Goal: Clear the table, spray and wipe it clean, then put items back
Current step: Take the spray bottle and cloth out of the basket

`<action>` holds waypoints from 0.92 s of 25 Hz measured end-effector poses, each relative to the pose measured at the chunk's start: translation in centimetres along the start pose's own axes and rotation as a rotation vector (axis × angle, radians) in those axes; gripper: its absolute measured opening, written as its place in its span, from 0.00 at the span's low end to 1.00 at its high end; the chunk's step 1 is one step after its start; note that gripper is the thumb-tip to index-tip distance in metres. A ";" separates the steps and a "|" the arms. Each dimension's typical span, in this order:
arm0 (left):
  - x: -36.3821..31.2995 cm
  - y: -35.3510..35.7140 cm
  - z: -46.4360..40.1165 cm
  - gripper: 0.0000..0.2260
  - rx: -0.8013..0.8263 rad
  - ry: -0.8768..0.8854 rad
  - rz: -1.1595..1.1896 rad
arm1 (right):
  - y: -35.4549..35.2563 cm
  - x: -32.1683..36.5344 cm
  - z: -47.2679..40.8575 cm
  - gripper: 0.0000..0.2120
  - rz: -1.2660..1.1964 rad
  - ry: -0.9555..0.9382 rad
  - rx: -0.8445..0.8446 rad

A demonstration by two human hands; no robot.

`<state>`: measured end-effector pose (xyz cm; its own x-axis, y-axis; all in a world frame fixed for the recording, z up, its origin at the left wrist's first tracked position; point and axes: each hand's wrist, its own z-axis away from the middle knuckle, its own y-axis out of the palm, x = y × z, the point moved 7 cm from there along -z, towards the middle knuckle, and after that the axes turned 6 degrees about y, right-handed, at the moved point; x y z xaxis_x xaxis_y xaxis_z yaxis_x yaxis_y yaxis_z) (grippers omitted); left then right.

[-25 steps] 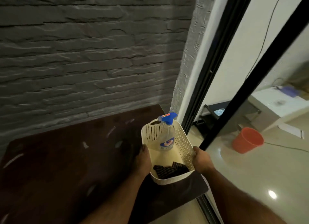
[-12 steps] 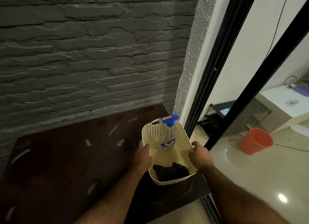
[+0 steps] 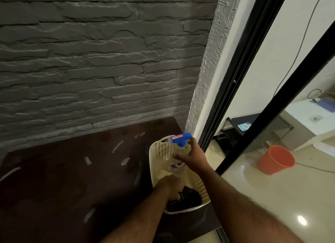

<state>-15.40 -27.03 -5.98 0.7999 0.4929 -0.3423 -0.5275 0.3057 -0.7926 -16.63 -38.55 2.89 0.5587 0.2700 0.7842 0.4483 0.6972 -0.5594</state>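
Cream perforated basket [image 3: 161, 158] sits on the dark brown table [image 3: 72, 179] at its right edge, near the far right corner; long axis runs from near edge toward the wall. Inside, at the far end, a clear spray bottle [image 3: 178, 163] with a blue trigger head [image 3: 182, 139] and a blue-and-white label low on the body. It stands roughly upright, tilted slightly, nozzle pointing left along the wall. At the near end of the basket lies a dark checked cloth [image 3: 188, 200], bunched.

Right hand [image 3: 193, 156] reaches over the basket's right wall, fingers curled around the bottle's neck just under the trigger head (thumb on the near side, as far as the blur allows). Left hand [image 3: 170, 187] is down inside the basket, fingers bent onto the cloth and seemingly pinching it; the grip itself is partly hidden by the knuckles.

Pale streaks mark the tabletop. An orange bucket [image 3: 275, 159] stands on the floor beyond the black frame.
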 end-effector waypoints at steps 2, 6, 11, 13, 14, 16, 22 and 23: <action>-0.5 1.2 -1.2 0.25 0.063 0.010 -0.083 | 0.5 -0.1 -0.6 0.28 -0.003 -0.010 0.009; -0.9 4.0 -3.6 0.28 0.151 -0.064 -0.080 | 1.0 -0.7 -1.7 0.18 -0.014 -0.013 0.036; -1.9 6.1 -5.0 0.17 0.092 -0.065 -0.232 | 1.4 -1.1 -2.1 0.19 -0.008 -0.015 0.058; -2.4 5.2 -4.7 0.16 0.075 -0.034 -0.227 | 1.3 -1.0 -2.2 0.19 -0.003 -0.023 0.060; -2.5 4.5 -4.3 0.16 0.062 -0.019 -0.182 | 1.1 -0.9 -2.4 0.19 0.002 -0.023 0.066; -2.1 2.9 -3.3 0.17 0.001 -0.009 -0.008 | 0.8 -0.4 -2.6 0.17 0.022 -0.022 0.074; 0.5 -4.9 0.0 0.11 -0.201 -0.037 0.659 | -2.5 6.5 -3.0 0.10 0.003 -0.195 0.075; 0.9 -6.6 1.0 0.10 -0.255 -0.052 0.795 | -3.5 8.2 -3.4 0.09 -0.022 -0.217 0.052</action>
<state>-11.48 -27.79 -0.60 0.1995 0.5227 -0.8288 -0.8432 -0.3393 -0.4170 -11.22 -41.08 10.37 0.3838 0.3867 0.8385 0.4192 0.7362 -0.5314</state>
